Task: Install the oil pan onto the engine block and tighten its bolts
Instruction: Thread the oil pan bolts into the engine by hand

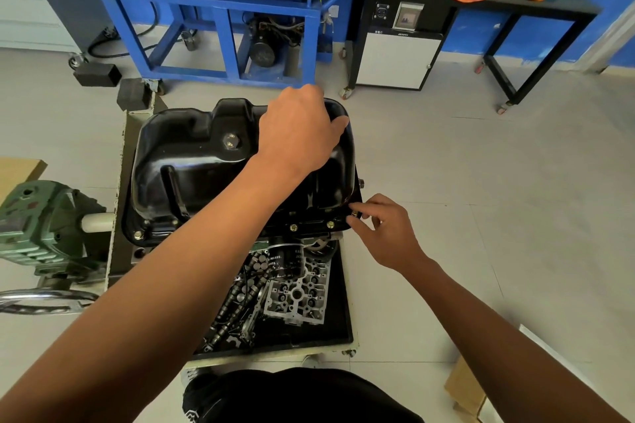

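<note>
The left hand (297,129) lies palm down on the far right corner of the oil pan (192,161). Its thumb is spread along the pan's shoulder and its fingers bend over the far edge, where the tips are hidden. It looks to be clamped there to keep the pan from shifting on its seat. The right hand (388,233) is at the pan's near right corner, with thumb and forefinger pinched on a small brass-coloured bolt (354,214) in the rim, most likely to start it by hand so the thread catches cleanly.

The pan sits upside-down, belly up, over the engine block, which is almost wholly hidden beneath it. More bolts (330,224) already stand in holes along the near rim, and the drain plug (230,141) shows on top.

Just under the near rim hangs a black oil filter (287,263); its white lettering is too small to read. Below it a dark tray (340,326) holds camshafts (237,306) and other loose engine parts. Beyond, a blue steel frame (213,3) bears white letters beginning "HY"; the rest is unclear.
</note>
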A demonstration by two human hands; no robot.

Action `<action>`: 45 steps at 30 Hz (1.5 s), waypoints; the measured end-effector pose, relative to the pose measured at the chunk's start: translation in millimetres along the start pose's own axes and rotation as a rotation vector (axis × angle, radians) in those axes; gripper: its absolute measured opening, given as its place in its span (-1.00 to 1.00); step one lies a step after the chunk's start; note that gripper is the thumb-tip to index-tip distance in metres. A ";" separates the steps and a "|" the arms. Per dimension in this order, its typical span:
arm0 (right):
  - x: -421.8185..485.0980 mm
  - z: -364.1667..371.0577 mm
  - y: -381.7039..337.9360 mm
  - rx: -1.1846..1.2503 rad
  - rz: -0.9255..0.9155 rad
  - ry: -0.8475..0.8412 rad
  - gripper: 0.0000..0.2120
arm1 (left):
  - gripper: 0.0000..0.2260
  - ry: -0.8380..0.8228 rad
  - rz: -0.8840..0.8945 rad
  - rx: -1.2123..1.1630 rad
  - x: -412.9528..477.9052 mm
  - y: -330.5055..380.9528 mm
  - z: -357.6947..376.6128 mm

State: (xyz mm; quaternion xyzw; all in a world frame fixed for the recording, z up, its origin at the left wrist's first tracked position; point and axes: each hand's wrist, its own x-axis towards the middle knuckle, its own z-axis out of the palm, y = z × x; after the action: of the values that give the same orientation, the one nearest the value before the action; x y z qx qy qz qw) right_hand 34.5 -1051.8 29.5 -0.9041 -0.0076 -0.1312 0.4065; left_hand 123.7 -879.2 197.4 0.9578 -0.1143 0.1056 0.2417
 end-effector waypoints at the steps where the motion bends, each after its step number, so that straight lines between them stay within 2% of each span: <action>1: -0.2 -0.2 0.4 -0.004 -0.007 0.007 -0.82 | -0.64 0.002 0.002 -0.001 0.3 -0.3 1.0; 3: -0.2 2.8 -0.5 -0.044 0.024 0.082 -0.92 | -0.64 0.005 0.004 0.007 0.3 -0.4 2.1; 5: 0.5 6.8 -4.4 -0.088 0.088 0.157 -0.87 | -0.65 0.005 0.014 -0.009 -0.3 -2.0 1.0; 7: 0.0 7.6 -8.4 -0.147 0.113 0.180 -0.80 | -0.68 0.001 0.052 -0.123 -2.2 -5.8 -3.6; 10: -1.6 -2.5 -25.2 -0.044 0.084 0.269 -0.81 | -0.67 -0.123 0.083 -0.534 -16.0 -10.1 -10.5; 12: 0.6 -19.4 -49.7 0.143 0.012 0.394 -0.92 | -0.54 -0.289 -0.057 -0.853 -32.8 -9.9 -6.2; 14: 3.7 -40.4 -80.7 0.258 -0.093 0.449 -0.93 | -0.47 -0.462 -0.221 -1.072 -49.4 -5.7 0.7; 17: 2.4 -64.6 -124.9 0.230 -0.227 0.287 -0.87 | -0.40 -0.588 -0.267 -1.129 -67.7 5.3 12.8; 20: -10.7 -68.9 -143.0 -0.044 -0.135 0.017 -0.71 | -0.31 -0.572 -0.335 -1.155 -76.0 12.8 20.8; 23: -24.2 -63.8 -140.9 -0.199 -0.049 -0.143 -0.75 | -0.33 -0.561 -0.364 -1.088 -79.9 10.7 26.0; 29: -33.3 -56.3 -135.3 -0.004 0.001 -0.096 -0.90 | -0.30 -0.606 -0.319 -0.977 -89.5 10.4 33.2; 32: -31.2 -61.6 -133.4 -0.008 0.012 -0.187 -0.87 | -0.35 -0.642 -0.376 -1.014 -91.9 9.6 35.8; 36: -27.4 -68.0 -125.4 0.005 0.029 -0.309 -0.85 | -0.41 -0.701 -0.563 -1.186 -90.7 4.6 34.9; 39: -26.4 -73.6 -115.4 0.069 0.060 -0.367 -0.89 | -0.49 -0.767 -0.664 -1.225 -93.9 1.9 36.3; 42: -28.2 -74.5 -107.8 0.141 0.061 -0.406 -0.94 | -0.63 -0.820 -0.695 -1.217 -98.6 0.2 38.6; 45: -31.4 -71.5 -101.5 0.224 0.053 -0.345 -0.94 | -0.69 -0.817 -0.633 -1.215 -97.8 -1.6 38.9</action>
State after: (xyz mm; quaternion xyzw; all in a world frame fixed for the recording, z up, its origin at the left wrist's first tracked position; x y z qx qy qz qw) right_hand -24.6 -1033.7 141.7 -0.8621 -0.0678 0.0382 0.5006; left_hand 36.7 -880.3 138.1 0.6086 0.0459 -0.4082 0.6789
